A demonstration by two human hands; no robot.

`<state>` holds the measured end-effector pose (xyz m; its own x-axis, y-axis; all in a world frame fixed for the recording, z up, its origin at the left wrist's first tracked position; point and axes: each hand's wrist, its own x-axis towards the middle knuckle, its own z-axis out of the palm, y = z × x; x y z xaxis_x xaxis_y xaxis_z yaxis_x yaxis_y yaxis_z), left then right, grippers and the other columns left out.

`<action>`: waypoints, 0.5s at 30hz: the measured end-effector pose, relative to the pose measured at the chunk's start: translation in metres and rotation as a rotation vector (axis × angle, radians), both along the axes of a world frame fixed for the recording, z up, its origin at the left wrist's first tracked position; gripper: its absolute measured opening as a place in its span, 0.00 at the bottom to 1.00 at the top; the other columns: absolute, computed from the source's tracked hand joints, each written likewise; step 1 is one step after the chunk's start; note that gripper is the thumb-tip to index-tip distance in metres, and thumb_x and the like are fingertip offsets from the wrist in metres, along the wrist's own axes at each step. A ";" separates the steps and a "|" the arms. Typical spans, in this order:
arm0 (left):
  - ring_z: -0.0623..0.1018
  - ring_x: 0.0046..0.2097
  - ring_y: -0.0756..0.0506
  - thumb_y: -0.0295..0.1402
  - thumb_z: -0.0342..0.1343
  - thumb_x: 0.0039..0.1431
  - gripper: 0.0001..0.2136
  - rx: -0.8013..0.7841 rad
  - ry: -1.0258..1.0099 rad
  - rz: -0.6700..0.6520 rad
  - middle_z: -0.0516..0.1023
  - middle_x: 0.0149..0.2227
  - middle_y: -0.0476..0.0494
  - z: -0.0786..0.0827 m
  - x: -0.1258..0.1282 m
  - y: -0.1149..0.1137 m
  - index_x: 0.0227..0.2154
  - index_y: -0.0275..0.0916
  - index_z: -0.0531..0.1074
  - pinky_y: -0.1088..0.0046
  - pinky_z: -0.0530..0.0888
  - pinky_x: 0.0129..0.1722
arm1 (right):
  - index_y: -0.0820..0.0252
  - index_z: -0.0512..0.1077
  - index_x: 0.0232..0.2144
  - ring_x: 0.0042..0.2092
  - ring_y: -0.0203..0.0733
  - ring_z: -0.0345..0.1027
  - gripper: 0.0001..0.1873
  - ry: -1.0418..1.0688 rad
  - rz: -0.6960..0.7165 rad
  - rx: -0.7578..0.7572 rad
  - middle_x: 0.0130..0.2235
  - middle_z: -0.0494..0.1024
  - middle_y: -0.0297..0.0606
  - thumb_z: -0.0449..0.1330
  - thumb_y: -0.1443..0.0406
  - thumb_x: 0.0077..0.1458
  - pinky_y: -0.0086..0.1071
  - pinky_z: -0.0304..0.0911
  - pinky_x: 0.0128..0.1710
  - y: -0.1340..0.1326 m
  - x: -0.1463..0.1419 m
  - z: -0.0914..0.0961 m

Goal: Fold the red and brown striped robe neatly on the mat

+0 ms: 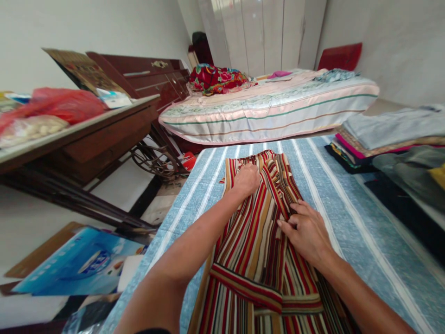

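A long-sleeved striped shirt (259, 241) in red, tan, black and cream lies lengthwise before me, its lower end cut off by the frame. Its sleeves are folded inward over the body, with banded cuffs showing near the bottom. My left hand (247, 178) is closed on the fabric near the gathered far end; its fingertips are mostly hidden. On the right side of the shirt, my right hand (308, 232) rests with thumb and fingers apart, touching a folded sleeve. Beneath is a blue cover (323, 185) with white stripes.
Folded clothes (392, 132) are stacked at the right, with darker garments (413, 181) nearer me. Along the left stands a wooden table (104, 144) carrying a red plastic bag (66, 105). A blue carton (86, 262) sits below it. Beyond lies a bed (264, 111).
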<state>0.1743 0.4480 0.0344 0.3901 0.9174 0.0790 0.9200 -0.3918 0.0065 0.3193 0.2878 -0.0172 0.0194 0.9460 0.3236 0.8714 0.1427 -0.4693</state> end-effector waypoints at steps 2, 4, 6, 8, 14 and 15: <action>0.71 0.52 0.45 0.36 0.42 0.64 0.15 -0.052 -0.016 -0.066 0.73 0.48 0.39 -0.008 -0.001 -0.021 0.42 0.36 0.70 0.70 0.65 0.54 | 0.57 0.74 0.18 0.56 0.53 0.59 0.18 -0.007 0.010 -0.011 0.45 0.75 0.44 0.54 0.58 0.55 0.47 0.58 0.51 0.001 0.002 -0.001; 0.65 0.57 0.42 0.43 0.40 0.64 0.20 -0.107 -0.042 -0.084 0.67 0.56 0.37 -0.021 -0.002 -0.036 0.50 0.36 0.65 0.65 0.62 0.57 | 0.57 0.75 0.18 0.56 0.52 0.59 0.18 -0.041 0.012 -0.024 0.45 0.75 0.44 0.54 0.58 0.55 0.47 0.57 0.51 0.002 0.005 -0.001; 0.57 0.63 0.40 0.47 0.38 0.64 0.25 -0.152 -0.065 -0.054 0.56 0.63 0.35 -0.033 -0.002 -0.044 0.57 0.37 0.57 0.59 0.58 0.59 | 0.58 0.75 0.19 0.56 0.54 0.58 0.17 -0.102 -0.002 -0.042 0.45 0.75 0.46 0.54 0.59 0.55 0.49 0.56 0.52 0.001 0.007 0.001; 0.52 0.65 0.40 0.49 0.35 0.64 0.28 -0.187 -0.072 -0.028 0.50 0.66 0.36 -0.039 -0.002 -0.046 0.61 0.39 0.52 0.56 0.55 0.60 | 0.60 0.75 0.22 0.57 0.56 0.57 0.14 -0.153 -0.019 -0.024 0.44 0.74 0.47 0.55 0.61 0.54 0.50 0.54 0.53 -0.003 0.006 0.006; 0.56 0.64 0.41 0.47 0.34 0.65 0.25 -0.120 -0.121 -0.042 0.56 0.63 0.36 -0.022 -0.007 -0.048 0.57 0.38 0.57 0.57 0.56 0.60 | 0.61 0.72 0.44 0.61 0.50 0.52 0.15 -0.165 0.264 0.111 0.56 0.68 0.47 0.53 0.64 0.56 0.48 0.47 0.59 -0.019 -0.014 0.020; 0.59 0.62 0.42 0.46 0.34 0.66 0.23 -0.122 -0.127 -0.059 0.60 0.61 0.36 -0.018 -0.010 -0.050 0.55 0.38 0.59 0.59 0.57 0.59 | 0.62 0.70 0.48 0.61 0.51 0.52 0.17 -0.178 0.286 0.068 0.57 0.66 0.47 0.53 0.64 0.57 0.50 0.46 0.59 -0.021 -0.016 0.018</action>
<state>0.1640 0.3979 0.0161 0.4380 0.8988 0.0201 0.8840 -0.4347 0.1719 0.3032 0.2673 0.0005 -0.3058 0.8812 0.3606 0.8591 0.4186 -0.2944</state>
